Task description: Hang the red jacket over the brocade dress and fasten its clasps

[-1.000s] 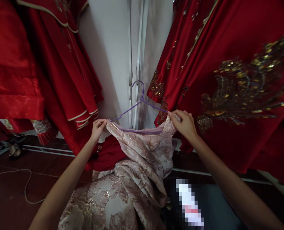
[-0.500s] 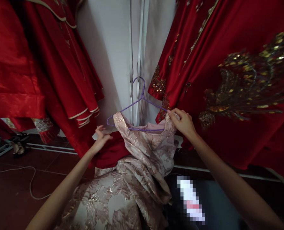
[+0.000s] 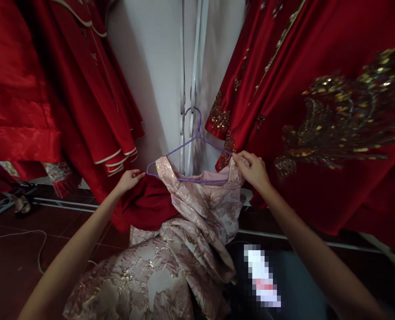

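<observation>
A pale pink brocade dress [image 3: 197, 213] hangs from a purple wire hanger [image 3: 192, 142] in front of me, its skirt pooling low toward the floor. My right hand [image 3: 253, 171] pinches the dress's right shoulder where it meets the hanger's end. My left hand [image 3: 128, 180] is closed on a fold of dark red cloth [image 3: 147, 204] just left of the hanger's left end, beside the dress's left shoulder strap.
Red satin garments [image 3: 67, 102] hang at left; a red gown with gold embroidery [image 3: 330, 115] hangs at right. A white wall with vertical rails [image 3: 190, 66] is behind the hanger. Dark tiled floor with a white cord [image 3: 33, 240] and shoes [image 3: 20, 202] lies at left.
My left hand let go of the dress's left shoulder, dropped away open, then closed on the dark red cloth beside it. My right hand has kept its grip.
</observation>
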